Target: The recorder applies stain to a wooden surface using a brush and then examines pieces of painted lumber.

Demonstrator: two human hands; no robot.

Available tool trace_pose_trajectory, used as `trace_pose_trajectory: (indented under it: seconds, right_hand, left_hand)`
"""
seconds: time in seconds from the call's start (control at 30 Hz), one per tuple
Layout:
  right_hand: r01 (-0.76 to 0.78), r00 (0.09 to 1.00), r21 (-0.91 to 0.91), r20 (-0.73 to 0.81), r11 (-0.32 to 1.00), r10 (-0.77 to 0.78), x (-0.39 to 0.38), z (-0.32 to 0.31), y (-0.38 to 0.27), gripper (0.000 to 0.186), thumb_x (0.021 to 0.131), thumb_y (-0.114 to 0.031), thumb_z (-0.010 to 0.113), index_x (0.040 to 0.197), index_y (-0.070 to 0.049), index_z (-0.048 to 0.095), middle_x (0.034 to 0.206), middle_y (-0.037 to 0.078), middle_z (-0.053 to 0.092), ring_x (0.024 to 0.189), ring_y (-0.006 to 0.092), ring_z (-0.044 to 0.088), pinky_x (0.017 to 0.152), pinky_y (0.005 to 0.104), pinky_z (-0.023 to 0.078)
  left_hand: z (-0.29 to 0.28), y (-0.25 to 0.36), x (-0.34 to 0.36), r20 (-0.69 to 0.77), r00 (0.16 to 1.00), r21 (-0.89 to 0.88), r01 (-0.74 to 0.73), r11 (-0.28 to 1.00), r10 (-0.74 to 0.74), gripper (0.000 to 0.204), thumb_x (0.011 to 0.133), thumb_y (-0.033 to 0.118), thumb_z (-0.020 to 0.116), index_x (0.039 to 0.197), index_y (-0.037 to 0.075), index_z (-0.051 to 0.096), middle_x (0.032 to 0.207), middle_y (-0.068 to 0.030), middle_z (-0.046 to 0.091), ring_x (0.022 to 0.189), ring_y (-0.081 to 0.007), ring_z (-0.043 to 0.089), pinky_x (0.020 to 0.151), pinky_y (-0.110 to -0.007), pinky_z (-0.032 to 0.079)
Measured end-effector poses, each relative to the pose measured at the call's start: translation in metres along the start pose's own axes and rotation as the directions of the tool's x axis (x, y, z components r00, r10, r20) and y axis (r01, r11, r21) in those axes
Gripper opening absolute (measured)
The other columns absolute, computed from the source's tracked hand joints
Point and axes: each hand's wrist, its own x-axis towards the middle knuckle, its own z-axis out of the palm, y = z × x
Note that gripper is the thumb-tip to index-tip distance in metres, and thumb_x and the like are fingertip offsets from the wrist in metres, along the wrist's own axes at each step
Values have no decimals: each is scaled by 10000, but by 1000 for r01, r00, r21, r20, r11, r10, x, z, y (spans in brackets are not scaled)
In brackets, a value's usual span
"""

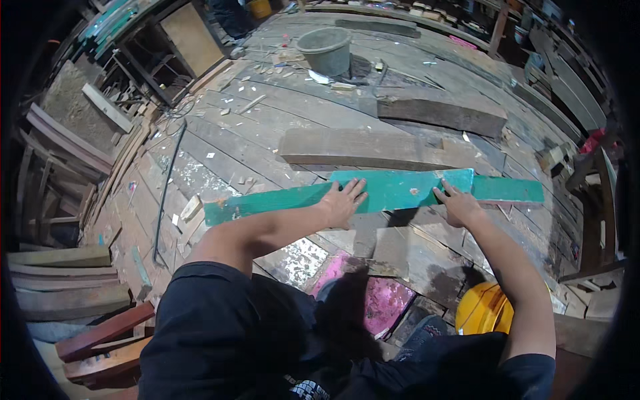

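Note:
A short green painted plank (407,190) with chipped patches lies across a longer, narrower green plank (507,189), whose ends show to either side of it. My left hand (341,200) rests on the green wood near the short plank's left part, fingers spread. My right hand (455,203) is on the short plank near its right end, fingers apart and pointing away from me. Just beyond the green planks lies a weathered timber beam (347,145). Below them is a pink-stained patch (387,307), and a yellow object (479,310) sits by my right forearm, partly hidden by it.
A grey bucket (323,53) stands on the plank floor (233,140), with another heavy beam (440,117) and scraps nearby. A dark rod or hose (172,170) runs along the left. Stacked timber (73,300) lines the left side; more boards (580,93) line the right.

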Motion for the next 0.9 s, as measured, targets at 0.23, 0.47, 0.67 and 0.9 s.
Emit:
trace_pose_trajectory:
  seconds: [0.23,0.47,0.67,0.9]
  right_hand:
    - [-1,1000,17,-6,1000,1,2,2,2,610,1063,-409,400,1622,-236,227,1699,115,147,1478,333,375,1114,479,444]
    - [-3,1000,58,-15,998,4,14,12,5,766,949,-190,549,1630,-194,198,1693,144,159,1491,337,352,1133,477,424]
    - [-4,1000,43,-5,999,4,18,9,3,777,962,-245,566,1633,-187,179,1694,141,157,1491,347,349,1141,490,407]
    - [-27,1000,86,12,996,26,22,9,2,770,980,-301,566,1630,-154,181,1689,153,171,1503,366,316,1156,506,385]
  left_hand:
    - [2,-4,8,53,999,-8,-10,1000,11,1128,807,498,792,1620,41,157,1683,-246,46,1547,-402,163,1171,-553,337]
    - [-11,-6,9,133,991,83,-30,996,19,1124,814,369,809,1631,67,99,1695,-217,26,1563,-368,128,1201,-532,297]
    - [15,-21,22,70,997,101,-20,995,13,895,935,162,622,1636,87,72,1702,-185,32,1568,-333,133,1218,-528,277]
    - [4,-35,26,92,994,55,-57,997,51,949,913,199,652,1640,119,48,1708,-156,42,1560,-310,183,1214,-516,292]
